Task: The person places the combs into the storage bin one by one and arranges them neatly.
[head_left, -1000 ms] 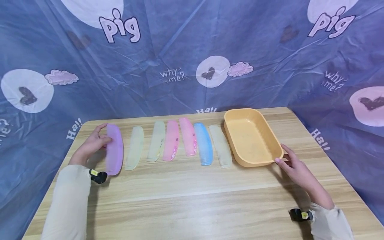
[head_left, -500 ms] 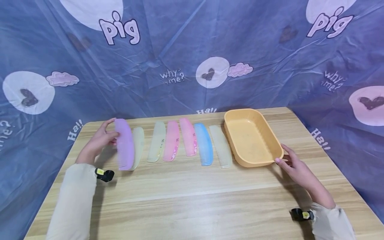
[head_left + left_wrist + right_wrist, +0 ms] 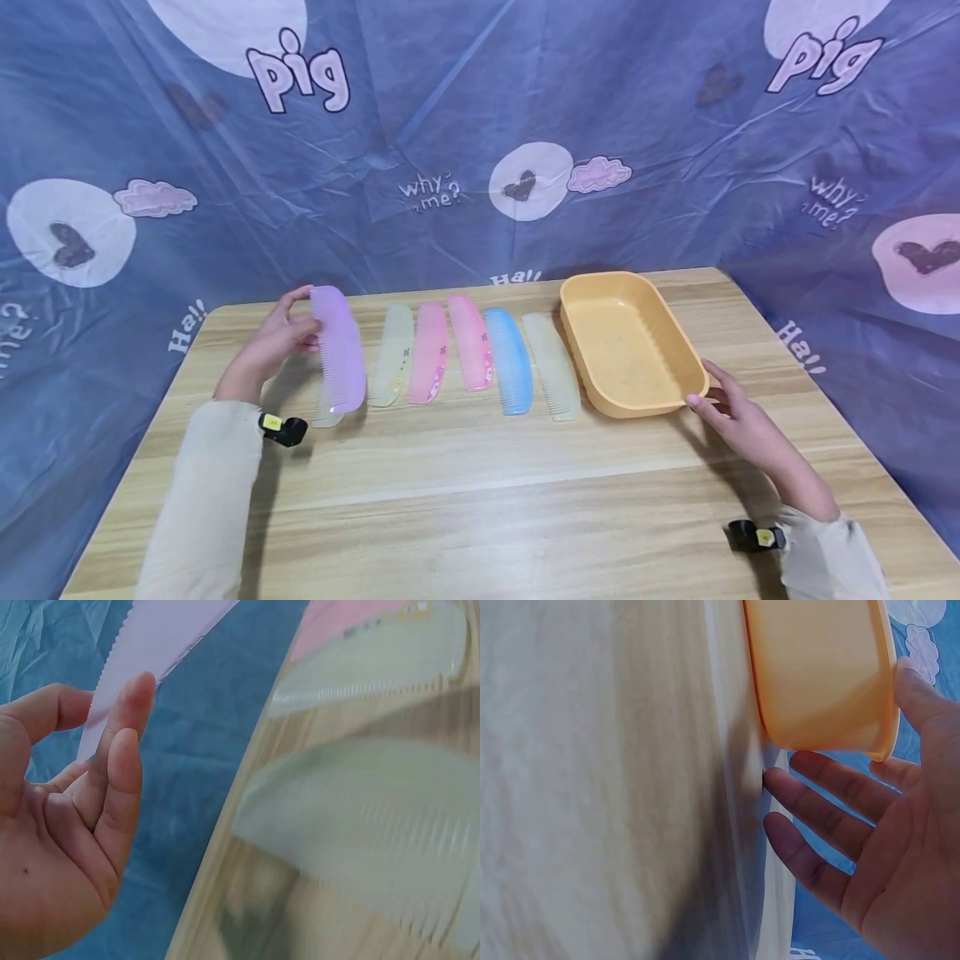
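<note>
Blue printed cloth [image 3: 457, 100] backdrop; wood-grain table [image 3: 450, 475].
Cloth: creased, spanning the rear and both sides of the table; printed with white "pig" lettering [image 3: 298, 71] outlined dark, twice; pale rounded shapes [image 3: 551, 171], several bearing dark hearts [image 3: 521, 183]; pink clouds [image 3: 600, 173]; small white "why me?" script [image 3: 429, 190], twice; "Ha!!" lettering [image 3: 516, 277] near the table's rear and side edges. Table: light brown top, streaked grain running roughly side to side, rear corners rounded. Light: pale, diffuse sheen [image 3: 502, 517] on the near middle of the tabletop; soft shadows toward either side.
</note>
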The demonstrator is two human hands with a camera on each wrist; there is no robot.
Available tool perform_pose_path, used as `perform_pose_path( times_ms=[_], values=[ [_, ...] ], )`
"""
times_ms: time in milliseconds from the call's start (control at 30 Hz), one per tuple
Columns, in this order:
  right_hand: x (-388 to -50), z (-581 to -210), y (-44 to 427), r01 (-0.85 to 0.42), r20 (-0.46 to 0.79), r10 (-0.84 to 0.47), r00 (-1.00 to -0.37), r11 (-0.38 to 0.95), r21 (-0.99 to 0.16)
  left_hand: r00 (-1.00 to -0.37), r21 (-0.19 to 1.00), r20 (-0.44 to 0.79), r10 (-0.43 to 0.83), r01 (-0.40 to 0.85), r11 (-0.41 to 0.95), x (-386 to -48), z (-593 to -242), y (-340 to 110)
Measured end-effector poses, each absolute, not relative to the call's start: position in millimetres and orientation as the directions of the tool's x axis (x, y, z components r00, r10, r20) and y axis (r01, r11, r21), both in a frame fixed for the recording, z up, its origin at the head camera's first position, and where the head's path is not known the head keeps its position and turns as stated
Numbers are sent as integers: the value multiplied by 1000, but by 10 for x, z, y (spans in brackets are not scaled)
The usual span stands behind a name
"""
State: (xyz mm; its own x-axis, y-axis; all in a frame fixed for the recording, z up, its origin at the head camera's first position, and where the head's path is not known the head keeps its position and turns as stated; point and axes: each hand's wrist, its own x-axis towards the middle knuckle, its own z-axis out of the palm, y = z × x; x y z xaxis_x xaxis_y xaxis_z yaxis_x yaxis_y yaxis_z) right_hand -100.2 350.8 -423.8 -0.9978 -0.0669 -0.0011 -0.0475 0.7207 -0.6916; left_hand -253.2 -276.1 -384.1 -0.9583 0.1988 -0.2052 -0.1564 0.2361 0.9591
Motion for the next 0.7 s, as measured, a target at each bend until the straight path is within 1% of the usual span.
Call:
perform_pose_path(
  times_ms=[200, 500, 700],
  values=[
    [-1009, -4249, 3521, -43, -6, -65, -998, 726, -686, -957, 963, -197, 214, -149, 223, -2580, -3811, -2584],
    [-1008, -4268, 3515, -52, -3, -75, -997, 719, -693, -947, 973, -199, 254, -160, 166, -2607, -3803, -2344],
    [-1007, -4282, 3526, -55, -2, -79, -997, 717, -694, -947, 975, -198, 253, -163, 154, -2630, -3814, -2217]
  ],
)
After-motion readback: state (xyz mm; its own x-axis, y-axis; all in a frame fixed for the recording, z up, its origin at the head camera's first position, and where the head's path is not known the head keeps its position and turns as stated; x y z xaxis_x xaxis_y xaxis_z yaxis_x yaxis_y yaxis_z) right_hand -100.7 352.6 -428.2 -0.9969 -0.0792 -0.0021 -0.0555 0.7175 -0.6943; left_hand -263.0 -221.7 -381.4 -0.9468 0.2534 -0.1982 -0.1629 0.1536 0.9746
